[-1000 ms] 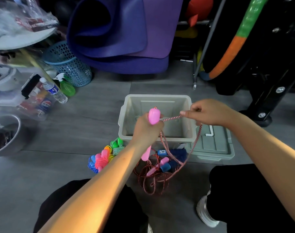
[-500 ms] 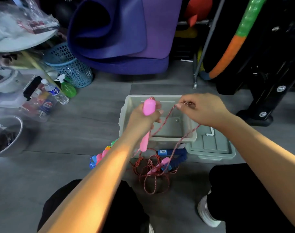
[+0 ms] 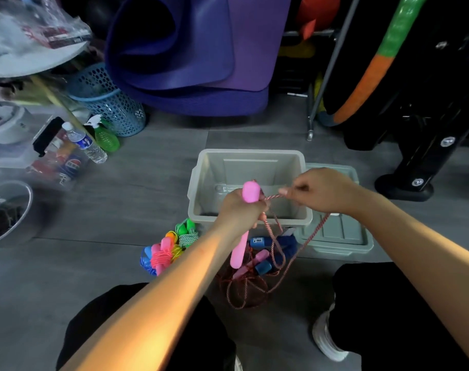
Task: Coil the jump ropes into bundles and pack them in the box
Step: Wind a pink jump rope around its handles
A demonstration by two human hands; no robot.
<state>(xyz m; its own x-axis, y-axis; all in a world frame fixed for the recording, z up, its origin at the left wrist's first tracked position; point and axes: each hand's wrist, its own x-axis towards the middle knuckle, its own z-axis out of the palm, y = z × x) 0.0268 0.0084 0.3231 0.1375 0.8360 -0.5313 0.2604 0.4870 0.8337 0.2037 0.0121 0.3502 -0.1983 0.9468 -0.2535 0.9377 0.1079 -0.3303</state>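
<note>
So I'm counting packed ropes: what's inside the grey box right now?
No rope bundles show inside the grey box; its visible floor and far wall are bare. The hands and pink handle cover the near part, so that stays unseen.

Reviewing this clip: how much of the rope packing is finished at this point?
Early stage. Done: a few coloured bundles lie coiled on the floor, not yet boxed. In hand: the left hand grips a pink handle while the right hand pinches its rope, winding it. Left: the slack below, the blue rope, and packing; the box looks empty.
</note>
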